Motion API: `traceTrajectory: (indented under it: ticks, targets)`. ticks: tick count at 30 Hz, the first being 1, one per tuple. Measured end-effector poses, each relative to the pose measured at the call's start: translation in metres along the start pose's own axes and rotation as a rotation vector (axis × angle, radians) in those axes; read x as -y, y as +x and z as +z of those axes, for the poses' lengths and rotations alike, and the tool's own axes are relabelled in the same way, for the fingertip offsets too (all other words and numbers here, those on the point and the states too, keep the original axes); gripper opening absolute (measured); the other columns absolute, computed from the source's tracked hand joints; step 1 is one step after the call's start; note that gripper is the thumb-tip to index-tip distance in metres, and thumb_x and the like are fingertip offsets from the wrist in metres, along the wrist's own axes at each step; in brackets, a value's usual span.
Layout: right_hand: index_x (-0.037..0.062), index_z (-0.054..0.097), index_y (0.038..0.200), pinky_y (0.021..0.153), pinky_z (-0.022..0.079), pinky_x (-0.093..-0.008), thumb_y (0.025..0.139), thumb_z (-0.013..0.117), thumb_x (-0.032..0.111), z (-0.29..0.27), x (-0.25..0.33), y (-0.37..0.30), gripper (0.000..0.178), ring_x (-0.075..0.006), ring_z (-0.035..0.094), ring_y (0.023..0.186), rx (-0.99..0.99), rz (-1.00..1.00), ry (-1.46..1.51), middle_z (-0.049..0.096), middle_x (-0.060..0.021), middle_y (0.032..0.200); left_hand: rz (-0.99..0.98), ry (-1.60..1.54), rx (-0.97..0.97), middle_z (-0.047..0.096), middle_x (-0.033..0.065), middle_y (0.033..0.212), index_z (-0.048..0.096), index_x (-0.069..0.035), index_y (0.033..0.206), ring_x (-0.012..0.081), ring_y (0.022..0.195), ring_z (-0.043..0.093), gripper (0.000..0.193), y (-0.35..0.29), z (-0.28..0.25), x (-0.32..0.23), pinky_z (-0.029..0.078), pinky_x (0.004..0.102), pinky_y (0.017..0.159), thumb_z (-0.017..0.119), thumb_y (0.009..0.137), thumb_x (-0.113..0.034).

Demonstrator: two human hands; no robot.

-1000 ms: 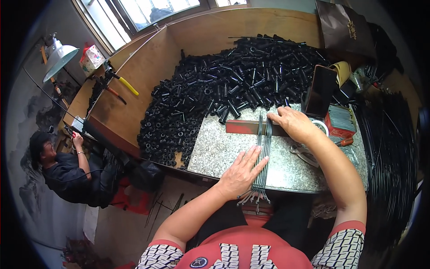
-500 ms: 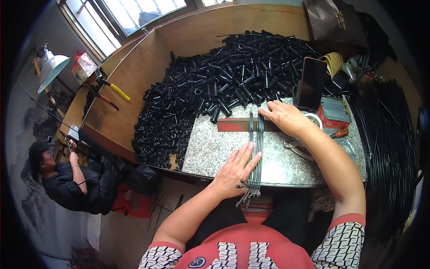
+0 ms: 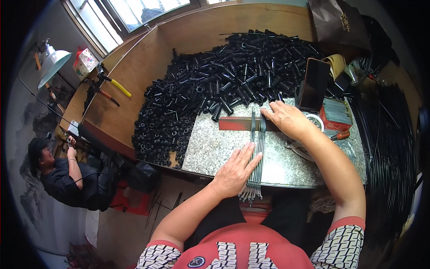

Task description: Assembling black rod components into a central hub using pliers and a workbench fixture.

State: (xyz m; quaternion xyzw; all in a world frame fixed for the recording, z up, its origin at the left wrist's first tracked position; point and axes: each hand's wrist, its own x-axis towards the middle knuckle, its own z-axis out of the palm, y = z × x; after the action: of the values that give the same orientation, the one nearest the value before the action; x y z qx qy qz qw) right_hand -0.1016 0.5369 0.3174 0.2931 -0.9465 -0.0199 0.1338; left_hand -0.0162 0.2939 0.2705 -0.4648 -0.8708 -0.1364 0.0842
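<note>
By a bright window point(image 3: 134, 13), a room is being used for work. Low at the left, another person point(image 3: 67, 181) is being seen at a spot apart from this one, below a white lamp point(image 3: 56, 65). A big wooden box point(image 3: 233, 20) is being filled by a heap of short black tubes point(image 3: 237, 76), and a big bunch of long black sticks point(image 3: 389, 143) is being kept at the right. A speckled stone board point(image 3: 206, 148) is being used as the work top. Near its right side, a dark phone point(image 3: 313, 85), a red box point(image 3: 336, 117) and a screwdriver point(image 3: 341, 135) are being kept.

On the board, a reddish bar point(image 3: 233, 123) is being crossed by thin sticks point(image 3: 256, 175), with their knobby near ends being left poking past the near edge. The left hand point(image 3: 235, 172) is being laid on them, palm down, fingers stretched out. The right hand point(image 3: 286, 119) is being held at the far ends, fingers bent; whether anything is being pinched cannot be told. The sticks are seemingly being lined up, with a gap being left between two groups. For the next move, a light, even push is probably being called for, with no stick being rolled away.
</note>
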Motion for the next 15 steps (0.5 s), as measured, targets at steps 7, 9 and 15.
traceTrajectory:
  ticks: [7, 9, 15]
  targets:
    - [0.0092, 0.050, 0.128, 0.085, 0.049, -0.0354, 0.086, 0.051, 0.008, 0.004, -0.005, -0.002, 0.042, -0.0264, 0.056, 0.099, -0.009, -0.023, -0.014, 0.054, -0.0102, 0.099, 0.006, -0.038, 0.027, 0.027, 0.0332, 0.145, 0.032, 0.001, 0.141, 0.0456, 0.136, 0.028, 0.113, 0.002, -0.003, 0.002, 0.028, 0.0528, 0.109, 0.067, 0.061, -0.069]
    - [0.0069, 0.051, 0.120, 0.085, 0.048, -0.0368, 0.085, 0.049, 0.005, 0.006, -0.005, -0.001, 0.035, -0.0286, 0.056, 0.098, -0.056, 0.007, 0.084, 0.053, -0.0118, 0.098, -0.007, -0.033, 0.032, 0.027, 0.0332, 0.145, 0.032, 0.001, 0.141, 0.0454, 0.136, 0.028, 0.112, 0.002, -0.005, 0.001, 0.028, 0.0526, 0.109, 0.068, 0.061, -0.069]
    - [-0.0001, 0.053, 0.094, 0.085, 0.047, -0.0398, 0.081, 0.047, 0.000, 0.006, -0.011, -0.001, 0.014, -0.0336, 0.055, 0.097, -0.010, 0.016, 0.135, 0.054, -0.0164, 0.096, -0.028, -0.055, 0.033, 0.027, 0.0288, 0.147, 0.031, 0.000, 0.142, 0.0396, 0.138, 0.028, 0.112, -0.001, -0.005, 0.001, 0.027, 0.0476, 0.111, 0.082, 0.057, -0.051]
